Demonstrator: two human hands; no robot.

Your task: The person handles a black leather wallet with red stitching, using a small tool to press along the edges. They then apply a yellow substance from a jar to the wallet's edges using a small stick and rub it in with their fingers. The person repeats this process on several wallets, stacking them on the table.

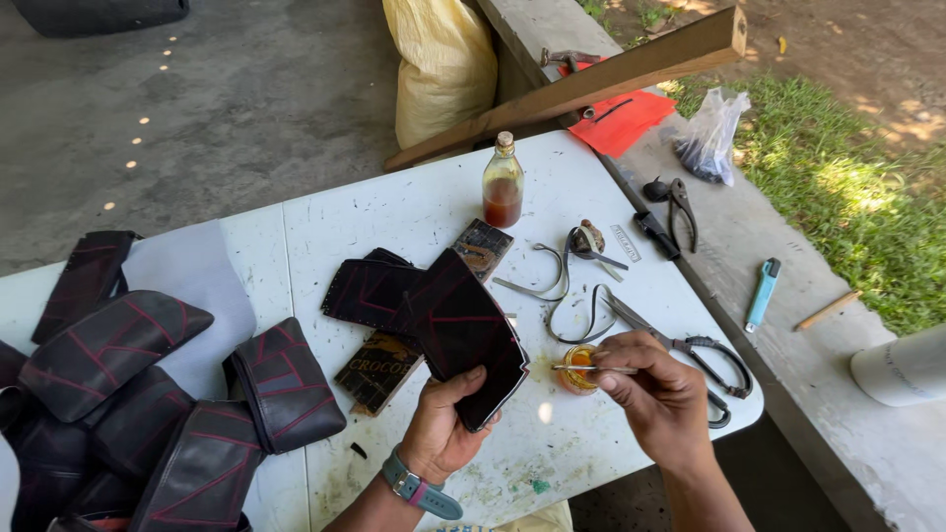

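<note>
Stick (594,369) in right hand (662,399) lies level, tip pointing left.

- Bare table (552,448) lies between the left hand (439,424) and the right hand (655,394); here a hand can pass.
- At 12 o'clock from the right hand, scissors (690,350) and metal strips (567,291) block the way.
- At 9 o'clock from the left hand, black stitched pieces (197,414) fill the table.
- Around the bottle (503,182), at 12 o'clock, the table is open.
</note>
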